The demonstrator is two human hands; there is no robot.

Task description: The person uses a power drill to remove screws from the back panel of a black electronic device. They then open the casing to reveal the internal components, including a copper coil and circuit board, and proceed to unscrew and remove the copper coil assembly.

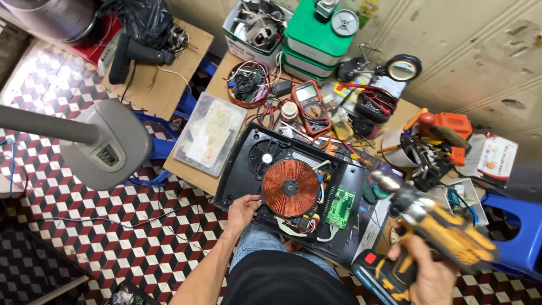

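Nearest the camera, a yellow and black cordless drill (437, 240) is gripped in the right hand (432, 274), fingers closed round its handle, the chuck raised and blurred above the right edge of the opened induction cooker (237, 164). That black housing is laid across the near edge of the wooden table (217, 85), its copper coil (290, 188) and green circuit board (341, 207) exposed. The left hand (243, 210) is pressed flat on the cooker's near left corner, fingers spread, gripping nothing. An orange multimeter (310, 104) and a clear parts box (208, 133) are set further back. The step in hand is judged to be driving or removing screws inside the housing; for the next move, the bit would have to be lowered squarely onto a screw head while the housing is steadied.
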